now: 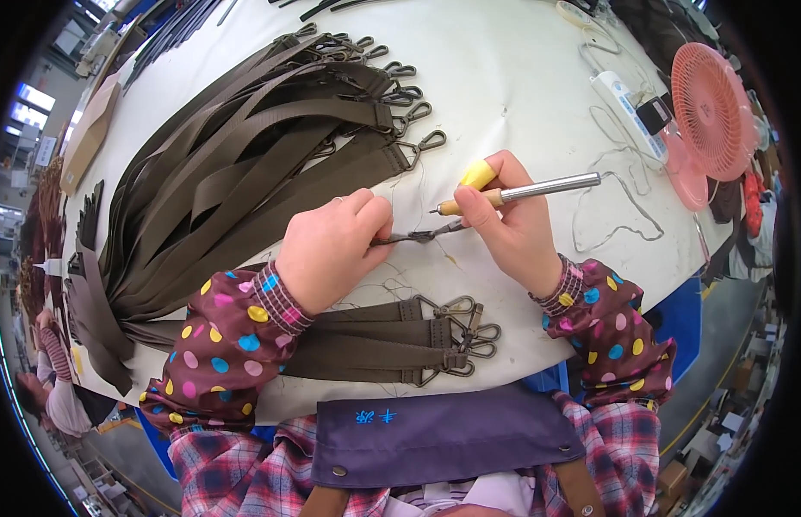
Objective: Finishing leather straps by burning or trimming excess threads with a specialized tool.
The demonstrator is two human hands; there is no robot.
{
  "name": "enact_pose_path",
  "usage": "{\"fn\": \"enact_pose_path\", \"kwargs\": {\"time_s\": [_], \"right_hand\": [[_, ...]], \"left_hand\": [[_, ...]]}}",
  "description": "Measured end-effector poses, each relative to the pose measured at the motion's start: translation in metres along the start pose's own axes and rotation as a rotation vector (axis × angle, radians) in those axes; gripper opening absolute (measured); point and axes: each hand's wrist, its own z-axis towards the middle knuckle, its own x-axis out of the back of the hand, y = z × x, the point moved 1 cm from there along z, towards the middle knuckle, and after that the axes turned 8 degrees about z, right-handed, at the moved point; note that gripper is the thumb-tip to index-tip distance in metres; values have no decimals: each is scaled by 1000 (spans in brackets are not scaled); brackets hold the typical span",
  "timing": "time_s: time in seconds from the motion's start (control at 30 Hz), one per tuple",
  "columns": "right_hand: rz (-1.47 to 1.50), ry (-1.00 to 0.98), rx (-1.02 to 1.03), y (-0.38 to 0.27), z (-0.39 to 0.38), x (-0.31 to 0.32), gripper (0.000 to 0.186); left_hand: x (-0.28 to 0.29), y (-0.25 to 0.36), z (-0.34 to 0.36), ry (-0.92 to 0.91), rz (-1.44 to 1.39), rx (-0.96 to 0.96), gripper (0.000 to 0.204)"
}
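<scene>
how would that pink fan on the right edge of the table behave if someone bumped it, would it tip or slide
The pink fan looks thin, plastic and open-grilled, so probably light for its size and easy to shove. Its round head seems wide compared with whatever base shows, so a knock up high might tip it. A loose white cable lies beside it and may snag or drag.

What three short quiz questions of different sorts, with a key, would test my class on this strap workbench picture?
1. True or false: the right hand holds a metal-tipped tool.
2. Which lies nearer the person: A) the small strap stack or B) the big strap pile?
3. What pink thing stands at the table's right edge?

Key: 1 true. 2 A. 3 a small fan.
</scene>
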Motion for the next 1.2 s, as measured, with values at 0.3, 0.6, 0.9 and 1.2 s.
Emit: {"fn": "enact_pose_path", "kwargs": {"time_s": [0.3, 0.6, 0.9, 1.2], "right_hand": [[12, -94, -103, 10, -14, 3, 21], [-54, -146, -173, 22, -15, -2, 23], [-98, -144, -89, 25, -16, -3, 25], [-160, -172, -65, 27, -16, -5, 26]], "left_hand": [[-7, 2, 6, -211, -243, -1, 31], [-14, -8, 16, -302, -372, -26, 21], [-17, -12, 15, -276, -425, -83, 14], [-17, -21, 11, -286, -602, -56, 11]]}}
